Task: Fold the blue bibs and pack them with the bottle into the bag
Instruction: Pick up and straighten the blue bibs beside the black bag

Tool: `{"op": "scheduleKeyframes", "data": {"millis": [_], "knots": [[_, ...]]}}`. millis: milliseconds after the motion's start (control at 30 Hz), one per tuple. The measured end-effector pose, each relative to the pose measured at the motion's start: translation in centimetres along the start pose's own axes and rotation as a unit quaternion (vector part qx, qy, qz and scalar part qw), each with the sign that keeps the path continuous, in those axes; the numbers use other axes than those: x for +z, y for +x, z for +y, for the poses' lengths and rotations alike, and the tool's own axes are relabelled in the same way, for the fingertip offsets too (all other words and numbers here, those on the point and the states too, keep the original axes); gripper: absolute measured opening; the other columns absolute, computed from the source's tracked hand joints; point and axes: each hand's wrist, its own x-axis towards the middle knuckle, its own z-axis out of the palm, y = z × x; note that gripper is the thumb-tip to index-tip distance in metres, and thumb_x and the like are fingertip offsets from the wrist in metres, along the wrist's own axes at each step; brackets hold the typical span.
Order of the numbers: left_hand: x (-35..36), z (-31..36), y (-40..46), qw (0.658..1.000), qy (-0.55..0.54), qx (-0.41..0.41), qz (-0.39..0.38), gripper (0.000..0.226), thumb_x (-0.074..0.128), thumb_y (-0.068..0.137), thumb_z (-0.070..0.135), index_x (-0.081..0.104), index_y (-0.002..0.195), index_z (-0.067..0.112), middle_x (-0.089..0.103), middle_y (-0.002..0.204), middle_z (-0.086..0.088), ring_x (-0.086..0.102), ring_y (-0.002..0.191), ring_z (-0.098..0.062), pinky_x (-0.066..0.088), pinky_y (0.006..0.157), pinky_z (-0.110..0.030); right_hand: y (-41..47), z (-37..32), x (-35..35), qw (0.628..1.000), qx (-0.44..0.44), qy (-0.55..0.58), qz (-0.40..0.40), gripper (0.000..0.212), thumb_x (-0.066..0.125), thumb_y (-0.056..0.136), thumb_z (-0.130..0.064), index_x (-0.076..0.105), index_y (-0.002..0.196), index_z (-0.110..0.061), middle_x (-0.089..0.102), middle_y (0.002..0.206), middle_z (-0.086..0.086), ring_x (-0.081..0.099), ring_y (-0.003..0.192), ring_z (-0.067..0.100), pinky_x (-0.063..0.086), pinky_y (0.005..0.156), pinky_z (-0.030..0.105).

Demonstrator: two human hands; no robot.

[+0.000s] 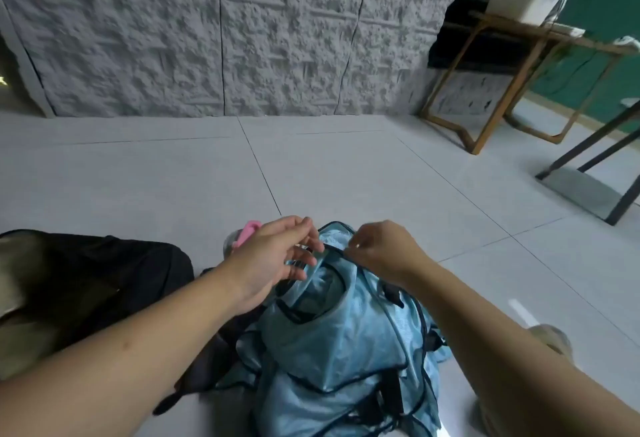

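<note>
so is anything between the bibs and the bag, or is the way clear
Nothing visible blocks it. The blue bibs lie heaped on the floor right beside the black bag, which sits to their left. The left hand and right hand are at the top of the heap. The bottle stands just behind.

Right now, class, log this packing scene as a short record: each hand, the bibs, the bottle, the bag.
left hand: fingers spread, touching the bib's top edge
right hand: pinches the bib's edge
blue bibs: crumpled pile on the floor, unfolded
bottle: pink-capped, mostly hidden behind the left hand
bag: black, left of the pile
</note>
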Motion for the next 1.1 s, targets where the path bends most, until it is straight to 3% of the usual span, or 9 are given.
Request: {"op": "scheduleKeyframes", "data": {"millis": [100,267,367,500,633,767,900,1000,1100], "knots": [[-0.3,-0.2,0.1,1.0,0.009,-0.001,0.019,0.026,0.055,0.105,0.028,0.068,0.091,0.01,0.068,0.095,-0.015,0.06,0.081,-0.025,0.045,0.064,-0.033,0.5,2.6,2.1,0.973,0.07,-0.216,-0.024,0.023,0.065,0.083,-0.039,0.067,0.097,-0.021,0.068,0.093,0.002,0.064,0.083,0.025,0.058,0.075,0.036],[-0.2,-0.7,-0.2,0.998,0.02,-0.005,0.061,0.023,0.057,0.105,0.023,0.067,0.094,0.004,0.07,0.088,-0.012,0.06,0.078,-0.025,0.045,0.062,-0.033,-0.2,4.6,3.5,0.964,0.131,-0.233,-0.007,0.015,0.054,0.083,-0.009,0.063,0.093,-0.014,0.063,0.085,0.003,0.061,0.079,0.028,0.053,0.069,0.032],[0.0,-0.6,-0.2,0.995,0.043,-0.012,0.089,0.021,0.059,0.104,0.02,0.067,0.09,0.006,0.069,0.086,-0.008,0.06,0.076,-0.021,0.046,0.061,-0.032,0.0,4.2,1.9,0.978,0.14,-0.142,0.051,0.007,0.058,0.081,-0.009,0.065,0.077,-0.011,0.059,0.068,0.003,0.058,0.069,0.029,0.045,0.058,0.028],[0.6,0.1,-0.1,0.976,0.181,0.009,0.12,0.006,0.071,0.095,0.024,0.072,0.1,0.022,0.066,0.101,0.008,0.064,0.08,-0.009,0.057,0.071,-0.031,-0.6,0.3,-2.6,0.985,0.103,0.12,0.069,0.039,0.076,0.084,-0.03,0.065,0.07,0.005,0.049,0.053,0.006,0.045,0.049,0.019,0.035,0.047,0.026],[1.7,2.9,-0.3,0.931,0.357,0.05,0.055,0.06,0.085,0.082,0.029,0.055,0.131,0.047,0.053,0.123,0.027,0.055,0.111,0.006,0.044,0.089,-0.011,-3.1,-5.6,-7.6,0.951,0.012,0.308,0.031,0.039,0.076,0.091,-0.03,0.062,0.069,0.0,0.053,0.063,0.012,0.051,0.058,0.024,0.04,0.057,0.036],[2.3,4.4,0.5,0.922,0.382,0.024,0.058,0.029,0.082,0.074,0.024,0.072,0.096,0.039,0.075,0.096,0.019,0.072,0.098,-0.011,0.057,0.091,-0.025,-5.5,-10.5,-11.5,0.916,-0.053,0.398,0.011,0.028,0.068,0.097,-0.025,0.071,0.075,-0.008,0.064,0.067,0.015,0.059,0.06,0.026,0.05,0.059,0.032],[1.5,8.1,-0.2,0.921,0.369,0.065,0.109,0.023,0.057,0.093,0.008,0.075,0.083,0.019,0.078,0.084,-0.007,0.074,0.07,-0.023,0.062,0.061,-0.044,-6.1,-11.7,-14.3,0.939,-0.088,0.322,0.077,0.034,0.074,0.089,-0.037,0.075,0.091,-0.002,0.071,0.092,0.034,0.061,0.075,0.034,0.055,0.069,0.061],[0.4,12.4,-1.3,0.905,0.384,0.107,0.147,0.025,0.05,0.098,0.006,0.069,0.085,0.014,0.072,0.08,-0.008,0.064,0.054,-0.019,0.042,0.042,-0.028,-6.1,-11.4,-16.4,0.958,-0.114,0.197,0.173,0.028,0.072,0.094,-0.031,0.075,0.088,-0.003,0.069,0.073,0.02,0.054,0.061,0.021,0.046,0.055,0.038],[0.9,16.4,-2.3,0.908,0.372,0.129,0.144,0.036,0.042,0.095,-0.003,0.072,0.09,0.017,0.067,0.072,-0.003,0.061,0.052,-0.021,0.038,0.045,-0.023,-6.0,-11.6,-17.5,0.973,-0.139,-0.022,0.184,0.029,0.073,0.09,-0.036,0.071,0.077,-0.009,0.059,0.061,0.011,0.049,0.053,0.018,0.039,0.049,0.03]]}}
